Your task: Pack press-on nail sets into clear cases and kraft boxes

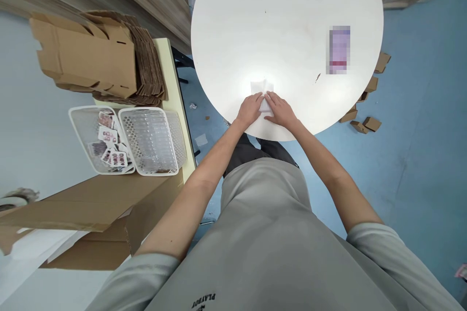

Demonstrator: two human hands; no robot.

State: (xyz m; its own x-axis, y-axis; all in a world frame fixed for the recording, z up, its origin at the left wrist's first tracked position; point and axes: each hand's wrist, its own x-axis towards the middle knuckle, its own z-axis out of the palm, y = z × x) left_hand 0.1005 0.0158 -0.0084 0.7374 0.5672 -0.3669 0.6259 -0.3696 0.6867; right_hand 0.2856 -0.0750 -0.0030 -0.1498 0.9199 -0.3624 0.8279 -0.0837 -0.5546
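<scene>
A small white sheet or pouch [261,88] lies on the round white table [284,14] near its front edge. My left hand [251,108] rests on its near left part, fingers lying flat. My right hand [279,109] presses on its near right part, fingers also stretched flat. Both hands meet over the near half of the white piece and hide it. Whether it is paper or plastic I cannot tell.
A blurred purple rectangle [339,49] lies on the table's right side. At left, a side table [175,92] carries a stack of flat cardboard blanks [95,56] and two white mesh baskets [151,141], one with small printed packets [109,143]. Small cardboard boxes [365,124] lie on the blue floor.
</scene>
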